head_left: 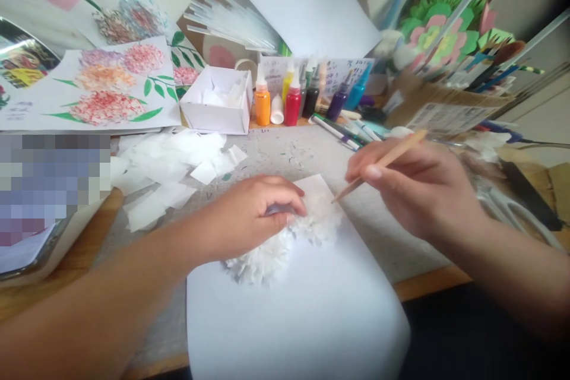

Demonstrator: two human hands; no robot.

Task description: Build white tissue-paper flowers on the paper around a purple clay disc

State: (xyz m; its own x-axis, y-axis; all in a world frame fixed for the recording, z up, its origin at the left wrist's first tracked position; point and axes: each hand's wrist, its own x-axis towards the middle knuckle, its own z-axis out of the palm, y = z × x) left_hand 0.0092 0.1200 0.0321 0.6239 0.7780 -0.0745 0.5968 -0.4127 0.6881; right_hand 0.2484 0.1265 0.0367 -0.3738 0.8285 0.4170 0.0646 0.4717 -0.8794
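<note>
A large white sheet (303,320) lies before me and hangs over the table's front edge. On it sit two ruffled white paper flowers, a nearer one (258,264) and a farther one (318,219). My left hand (267,208) reaches over the nearer flower, its curled fingertips drawn together at the left edge of the farther one. What they pinch, if anything, is hidden. My right hand (401,184) grips a pointed wooden stick (392,154) like a pen, its tip at the farther flower's upper right edge.
Loose white paper squares (173,154) lie at left, beside a device (44,231) with a blurred-out screen. Behind stand a white box (218,101), paint bottles (293,104), and flower pictures (107,83). Pens (336,133), scissors (512,208) and a cardboard brush box (449,107) are at right.
</note>
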